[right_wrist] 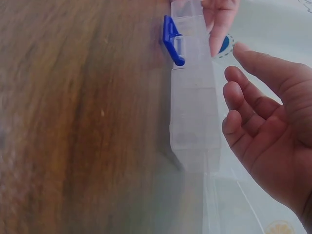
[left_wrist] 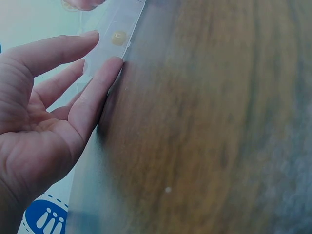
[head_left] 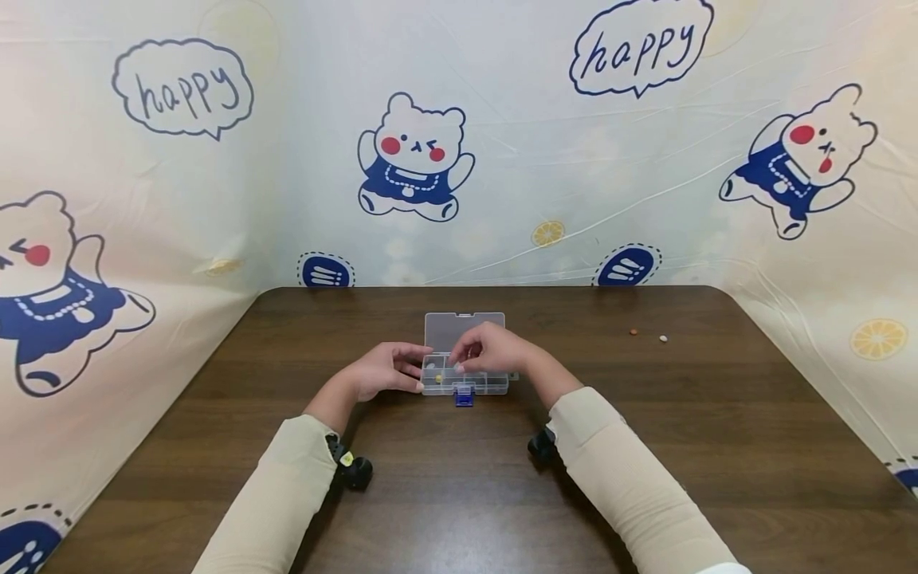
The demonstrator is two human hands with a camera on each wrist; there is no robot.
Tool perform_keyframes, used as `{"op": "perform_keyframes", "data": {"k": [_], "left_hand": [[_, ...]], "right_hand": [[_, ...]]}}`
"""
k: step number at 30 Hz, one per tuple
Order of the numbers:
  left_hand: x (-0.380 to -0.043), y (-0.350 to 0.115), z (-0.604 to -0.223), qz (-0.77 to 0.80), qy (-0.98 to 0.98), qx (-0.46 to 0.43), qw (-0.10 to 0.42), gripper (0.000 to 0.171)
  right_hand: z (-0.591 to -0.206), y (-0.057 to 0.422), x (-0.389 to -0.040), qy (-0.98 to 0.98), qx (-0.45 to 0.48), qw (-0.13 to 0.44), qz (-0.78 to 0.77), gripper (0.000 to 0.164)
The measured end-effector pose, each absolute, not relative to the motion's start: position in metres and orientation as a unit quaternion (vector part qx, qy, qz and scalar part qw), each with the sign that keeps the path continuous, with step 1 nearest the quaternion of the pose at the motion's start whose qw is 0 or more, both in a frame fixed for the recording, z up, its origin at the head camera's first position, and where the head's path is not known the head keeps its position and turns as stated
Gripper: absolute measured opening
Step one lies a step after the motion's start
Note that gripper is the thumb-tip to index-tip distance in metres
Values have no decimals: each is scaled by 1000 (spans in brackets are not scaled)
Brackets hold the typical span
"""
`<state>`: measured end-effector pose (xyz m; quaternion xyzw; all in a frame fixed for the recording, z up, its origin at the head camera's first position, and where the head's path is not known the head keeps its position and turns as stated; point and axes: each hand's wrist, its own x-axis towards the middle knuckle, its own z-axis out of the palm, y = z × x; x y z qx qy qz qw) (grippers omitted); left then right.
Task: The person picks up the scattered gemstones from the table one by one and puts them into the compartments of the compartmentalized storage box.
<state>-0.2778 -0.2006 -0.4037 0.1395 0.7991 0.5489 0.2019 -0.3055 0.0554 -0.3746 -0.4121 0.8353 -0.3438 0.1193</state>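
A clear plastic compartment box (head_left: 496,384) stands on the table with its lid (head_left: 441,327) raised at the back and a blue latch (head_left: 464,396) hanging at the front. My left hand (head_left: 378,371) touches the box's left end, its fingers fairly straight and spread at the corner. Over the middle compartments is my right hand (head_left: 495,349), fingertips pointing down, with a small whitish piece (head_left: 459,367) below the tips. In the right wrist view, its fingers are loosely bent and apart, and nothing shows between them. One front-left compartment contains a small yellow piece (head_left: 439,379).
A small brown piece (head_left: 633,332) and a small white piece (head_left: 663,339) lie on the brown wooden table (head_left: 459,494) at the back right. Behind and beside the table hangs a printed cloth (head_left: 516,159). Dark wrist cameras (head_left: 355,474) are strapped under both sleeves.
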Motion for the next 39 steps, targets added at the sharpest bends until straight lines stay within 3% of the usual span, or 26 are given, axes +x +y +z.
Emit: {"op": "perform_keyframes", "data": {"k": [29, 39], "left_hand": [[-273, -199, -402, 569, 787, 127, 200, 75], [-275, -196, -403, 528, 820, 126, 181, 68]], "right_hand": [[-372, 95, -286, 827, -379, 66, -411, 22], [-375, 112, -283, 823, -371, 57, -427, 23]]}}
